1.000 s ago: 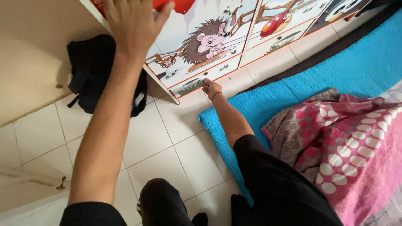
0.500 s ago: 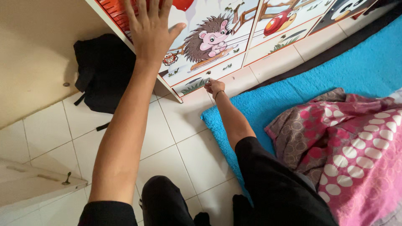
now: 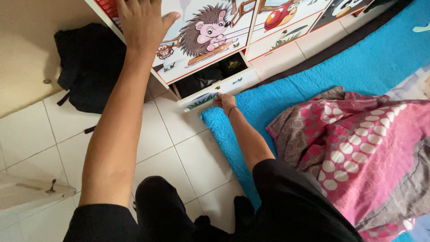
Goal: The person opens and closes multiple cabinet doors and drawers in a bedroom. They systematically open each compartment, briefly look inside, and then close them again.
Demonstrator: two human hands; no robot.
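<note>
The right hand (image 3: 225,101) had its grip closed on the knob of the bottom drawer (image 3: 218,92), just above the middle of the frame, and the drawer stood pulled out from the foot of the cabinet (image 3: 197,54), its painted front tilted toward the floor (image 3: 179,157). In the dark gap behind that front lay dark contents, too dim to tell apart. A thin band circled the right wrist. The left hand (image 3: 139,22) lay flat and open against the cabinet front at the upper left of the frame, fingers spread, gripping nothing, just left of a cartoon hedgehog (image 3: 206,30) painted on the panel. Further panels with other cartoon figures ran along the top toward the upper right. A black bag (image 3: 87,67) sat on the white tiles at the left, against the cabinet's side and a beige wall. A blue rug (image 3: 358,67) stretched from the drawer's right end across the upper right, and a pink, white-dotted blanket (image 3: 358,143) lay bunched on it at the right. The person's black-clad knees filled the bottom centre, and an open white door edge with a handle (image 3: 50,186) showed at the lower left.
</note>
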